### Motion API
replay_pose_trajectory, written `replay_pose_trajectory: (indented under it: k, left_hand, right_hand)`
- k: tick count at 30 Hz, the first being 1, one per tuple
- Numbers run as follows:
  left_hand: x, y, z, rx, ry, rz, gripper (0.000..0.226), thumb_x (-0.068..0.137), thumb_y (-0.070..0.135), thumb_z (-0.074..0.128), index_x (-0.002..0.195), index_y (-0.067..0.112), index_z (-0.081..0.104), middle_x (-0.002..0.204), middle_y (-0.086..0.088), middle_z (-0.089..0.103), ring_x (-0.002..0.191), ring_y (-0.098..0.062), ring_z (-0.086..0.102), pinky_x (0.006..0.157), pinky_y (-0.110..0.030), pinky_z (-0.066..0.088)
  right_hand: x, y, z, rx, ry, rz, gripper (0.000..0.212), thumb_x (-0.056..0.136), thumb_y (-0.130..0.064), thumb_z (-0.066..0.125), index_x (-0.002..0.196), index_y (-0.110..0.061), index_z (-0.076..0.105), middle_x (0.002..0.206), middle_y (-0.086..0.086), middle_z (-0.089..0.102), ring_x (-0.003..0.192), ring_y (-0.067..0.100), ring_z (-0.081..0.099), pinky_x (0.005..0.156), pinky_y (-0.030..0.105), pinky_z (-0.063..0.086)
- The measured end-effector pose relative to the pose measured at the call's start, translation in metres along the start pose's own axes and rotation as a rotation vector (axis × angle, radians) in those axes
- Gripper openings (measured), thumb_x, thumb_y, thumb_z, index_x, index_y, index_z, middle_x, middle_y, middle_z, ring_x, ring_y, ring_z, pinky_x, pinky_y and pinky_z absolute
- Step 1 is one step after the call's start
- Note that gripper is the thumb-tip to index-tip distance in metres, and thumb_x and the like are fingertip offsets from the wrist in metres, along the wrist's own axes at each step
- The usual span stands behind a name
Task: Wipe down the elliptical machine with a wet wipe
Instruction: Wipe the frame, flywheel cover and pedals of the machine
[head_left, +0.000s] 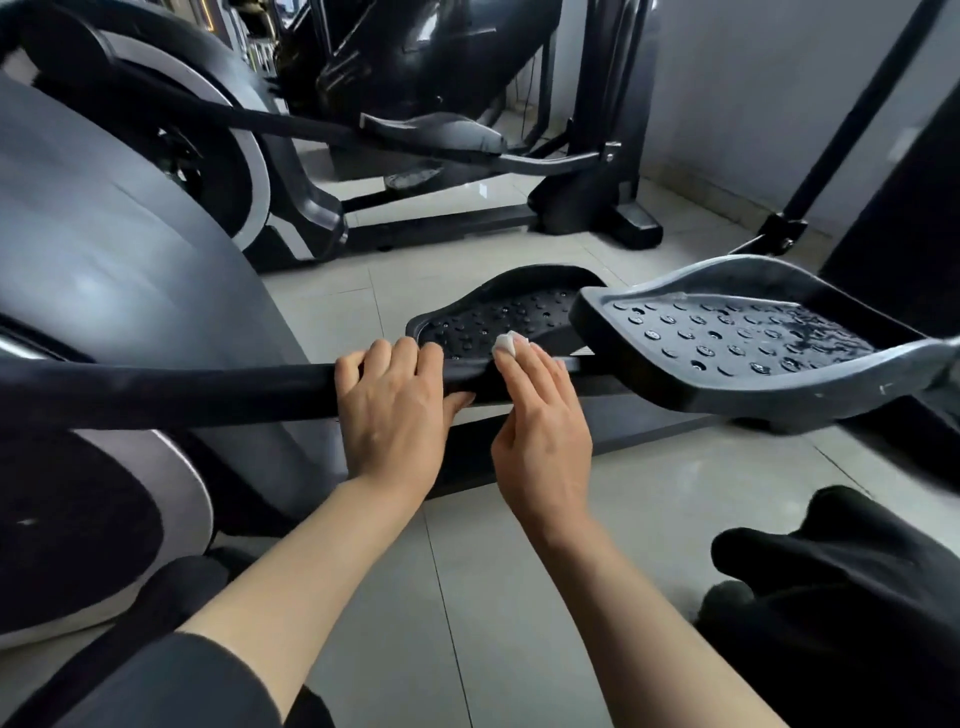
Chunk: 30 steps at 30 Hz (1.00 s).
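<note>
A black pedal arm bar of the elliptical machine runs across the middle of the view. My left hand grips this bar, fingers over the top and thumb underneath. Just to its right, my right hand presses a small folded white wet wipe onto the bar under its fingertips. The near studded pedal looks wet and shiny at the right. A second studded pedal lies lower, behind the hands.
The machine's grey flywheel housing fills the left. Another elliptical stands behind on the tiled floor. My black-clad knees are low at the right and left. A grey wall is at the back right.
</note>
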<state>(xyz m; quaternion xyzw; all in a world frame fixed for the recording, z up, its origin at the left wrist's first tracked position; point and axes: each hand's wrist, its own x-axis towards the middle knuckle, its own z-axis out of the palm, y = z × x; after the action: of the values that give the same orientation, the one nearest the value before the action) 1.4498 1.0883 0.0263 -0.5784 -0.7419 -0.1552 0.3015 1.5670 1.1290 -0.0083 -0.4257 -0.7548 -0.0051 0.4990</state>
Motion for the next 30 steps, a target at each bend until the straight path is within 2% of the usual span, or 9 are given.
replay_pose_trajectory:
  k: [7,12,14,16,19,23,25,27,30]
  left_hand:
    - [0.007,0.044,0.012,0.021,-0.040,0.021,0.042,0.079,0.058,0.061,0.089,0.017,0.058,0.081,-0.002,0.058,0.080,-0.024,0.053,0.076,-0.035,0.029]
    - [0.015,0.068,0.021,-0.002,-0.118,0.075,0.042,0.073,0.058,0.071,0.083,0.018,0.061,0.074,0.000,0.060,0.073,-0.022,0.057,0.069,-0.034,0.037]
    - [0.019,0.073,0.024,-0.015,-0.140,0.120,0.040,0.071,0.055,0.075,0.081,0.018,0.063,0.071,0.001,0.060,0.069,-0.021,0.058,0.064,-0.032,0.039]
    - [0.021,0.079,0.022,-0.041,-0.185,0.168,0.036,0.077,0.051,0.073,0.089,0.018,0.064,0.078,0.001,0.063,0.074,-0.021,0.061,0.065,-0.031,0.040]
    - [0.028,0.086,0.022,-0.146,-0.308,0.210,0.031,0.095,0.047,0.053,0.112,0.021,0.056,0.108,0.002,0.063,0.101,-0.021,0.060,0.074,-0.032,0.039]
    - [0.051,0.067,0.022,-0.212,-0.603,0.341,0.044,0.094,0.057,0.048,0.124,0.025,0.055,0.113,-0.002,0.066,0.103,-0.025,0.061,0.076,-0.034,0.044]
    - [0.053,0.063,0.023,-0.138,-0.697,0.381,0.051,0.092,0.063,0.045,0.118,0.020,0.053,0.107,-0.007,0.067,0.097,-0.028,0.061,0.073,-0.035,0.044]
    - [0.047,0.071,0.028,-0.148,-0.727,0.353,0.045,0.094,0.060,0.044,0.105,0.016,0.045,0.107,-0.008,0.064,0.095,-0.031,0.059,0.071,-0.035,0.039]
    - [0.043,0.086,0.036,-0.205,-0.765,0.310,0.045,0.096,0.055,0.044,0.116,0.015,0.042,0.125,-0.004,0.057,0.105,-0.030,0.057,0.077,-0.038,0.041]
  right_hand:
    - [0.002,0.057,-0.017,-0.048,-0.019,0.149,0.067,0.071,0.023,0.048,0.131,-0.004,0.059,0.138,0.006,0.057,0.132,0.024,0.047,0.105,0.044,0.045]
    - [0.001,0.079,-0.020,-0.082,0.013,0.225,0.063,0.070,0.014,0.043,0.129,-0.003,0.060,0.137,0.007,0.058,0.132,0.024,0.046,0.112,0.035,0.036]
    - [0.002,0.084,-0.018,-0.074,0.039,0.300,0.062,0.072,0.008,0.039,0.129,-0.002,0.060,0.137,0.008,0.058,0.133,0.025,0.046,0.114,0.024,0.027]
    - [0.001,0.081,-0.017,-0.058,0.049,0.327,0.061,0.071,0.006,0.038,0.128,-0.001,0.061,0.136,0.010,0.059,0.133,0.027,0.048,0.114,0.017,0.019]
    - [-0.006,0.076,-0.018,-0.041,0.006,0.204,0.059,0.071,0.009,0.041,0.124,0.000,0.063,0.131,0.010,0.062,0.128,0.028,0.052,0.113,0.023,0.027]
    - [-0.004,0.111,-0.032,-0.052,-0.086,0.043,0.065,0.070,0.002,0.026,0.121,-0.004,0.066,0.130,0.005,0.063,0.125,0.023,0.054,0.106,0.044,0.044]
    - [-0.003,0.130,-0.037,-0.060,-0.092,0.067,0.065,0.067,0.005,0.027,0.117,-0.004,0.067,0.128,0.005,0.064,0.122,0.025,0.055,0.104,0.049,0.044]
    - [-0.005,0.142,-0.038,-0.065,-0.115,0.107,0.064,0.066,0.014,0.037,0.121,-0.004,0.066,0.131,0.005,0.062,0.125,0.026,0.054,0.110,0.048,0.039]
    - [-0.012,0.153,-0.035,-0.104,-0.144,0.118,0.064,0.069,0.014,0.038,0.124,-0.005,0.064,0.133,0.004,0.060,0.128,0.025,0.051,0.115,0.041,0.032]
